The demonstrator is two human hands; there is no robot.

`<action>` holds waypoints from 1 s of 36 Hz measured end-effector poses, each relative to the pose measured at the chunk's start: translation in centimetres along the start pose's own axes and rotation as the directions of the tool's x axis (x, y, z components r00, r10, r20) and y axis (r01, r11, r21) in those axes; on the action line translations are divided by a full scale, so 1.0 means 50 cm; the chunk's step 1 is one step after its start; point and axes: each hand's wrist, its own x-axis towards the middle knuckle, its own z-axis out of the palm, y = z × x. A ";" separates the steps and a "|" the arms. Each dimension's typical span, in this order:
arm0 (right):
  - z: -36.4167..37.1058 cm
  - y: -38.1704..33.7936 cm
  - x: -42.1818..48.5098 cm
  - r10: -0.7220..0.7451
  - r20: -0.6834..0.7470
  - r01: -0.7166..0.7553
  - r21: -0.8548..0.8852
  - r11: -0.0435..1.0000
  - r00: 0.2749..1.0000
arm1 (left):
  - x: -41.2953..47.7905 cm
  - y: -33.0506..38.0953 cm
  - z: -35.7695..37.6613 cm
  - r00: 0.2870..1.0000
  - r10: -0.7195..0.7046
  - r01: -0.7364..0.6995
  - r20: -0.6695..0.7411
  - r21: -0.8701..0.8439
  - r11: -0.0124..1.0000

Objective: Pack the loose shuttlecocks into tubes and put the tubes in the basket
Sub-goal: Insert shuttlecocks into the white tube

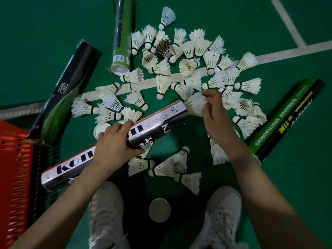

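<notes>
My left hand (pixel 115 142) grips a black, white and red tube (pixel 161 121) around its middle, the tube lying slanted above the floor. At the tube's upper right mouth my right hand (pixel 214 112) pinches a white shuttlecock (pixel 195 104) by its feathers. Several loose white shuttlecocks (pixel 188 63) are spread over the green floor beyond my hands, one dark-feathered shuttlecock (pixel 164 49) among them. More shuttlecocks (pixel 170 166) lie near my feet. The red basket (pixel 14 168) stands at the left edge.
A black and green tube (pixel 62 90) leans on the basket's rim. Another green tube (pixel 121 36) lies at the top, and a green and black tube (pixel 285 119) at the right. Round lids (pixel 159 210) lie on the floor between my white shoes (pixel 222 216).
</notes>
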 end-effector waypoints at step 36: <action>0.263 0.000 -0.028 0.043 0.610 0.174 -0.292 0.940 0.791 | -0.019 -0.138 0.020 0.947 -0.292 0.310 0.132 -0.143 0.940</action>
